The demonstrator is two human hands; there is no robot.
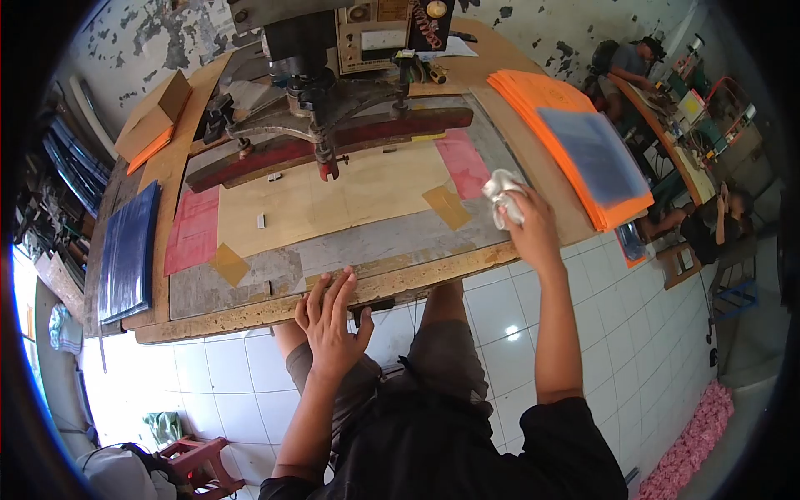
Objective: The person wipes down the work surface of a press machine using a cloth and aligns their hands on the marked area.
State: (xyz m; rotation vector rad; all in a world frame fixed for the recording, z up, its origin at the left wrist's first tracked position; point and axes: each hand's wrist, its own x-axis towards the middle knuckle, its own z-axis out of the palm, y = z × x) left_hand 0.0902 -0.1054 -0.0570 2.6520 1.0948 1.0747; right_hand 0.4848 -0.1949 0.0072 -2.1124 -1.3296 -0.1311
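Note:
My right hand (532, 227) is closed around a crumpled white cloth (503, 198) at the right side of the grey metal bed (400, 250). Fingers stretched out, my left hand (332, 321) rests on the worn front edge of the wooden table (225, 315) and holds nothing. Between the hands lies a cream sheet (333, 196) with pink patches (465, 162) at its sides and tan tape pieces (447, 207) at its front corners. Over the back of the sheet sits a red press bar (375, 137) under the machine head.
Orange sheets (533, 96) with a clear blue plastic stack (587, 154) on top lie at the right. Blue plastic sheets (131, 250) and a cardboard box (154, 117) are at the left. Two other people sit at the far right, near a second workbench (667, 137).

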